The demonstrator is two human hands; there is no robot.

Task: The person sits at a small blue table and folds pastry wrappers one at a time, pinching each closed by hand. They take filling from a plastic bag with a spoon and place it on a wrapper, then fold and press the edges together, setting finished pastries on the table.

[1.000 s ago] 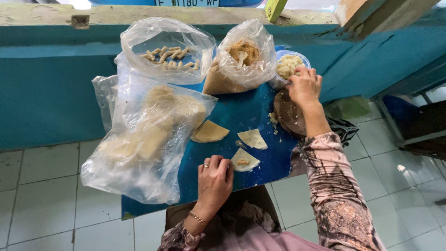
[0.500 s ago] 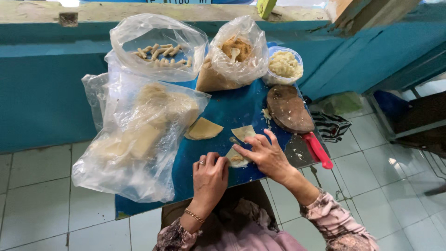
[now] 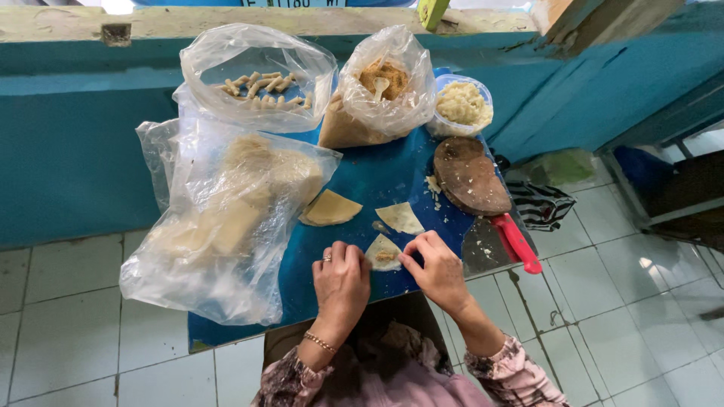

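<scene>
A small pale wrapper sheet [image 3: 383, 252] with a dab of brown filling lies on the blue tabletop [image 3: 377, 169] near its front edge. My left hand [image 3: 341, 280] rests fingers down at the sheet's left edge. My right hand [image 3: 433, 265] pinches the sheet's right edge with its fingertips. Two more wrapper pieces lie just beyond: a folded one [image 3: 330, 209] to the left and a flat one [image 3: 400, 218] to the right.
A large plastic bag of wrappers [image 3: 219, 226] fills the left side. At the back stand a bag of rolled pieces [image 3: 260, 87], a bag of brown filling with a spoon [image 3: 381, 83] and a tub of white shreds [image 3: 461, 104]. A round wooden board [image 3: 467, 175] and red-handled knife [image 3: 516, 243] lie right.
My right hand came back from the tub at the far right to the near wrapper sheet, which now has filling on it. My left hand stayed by the sheet.
</scene>
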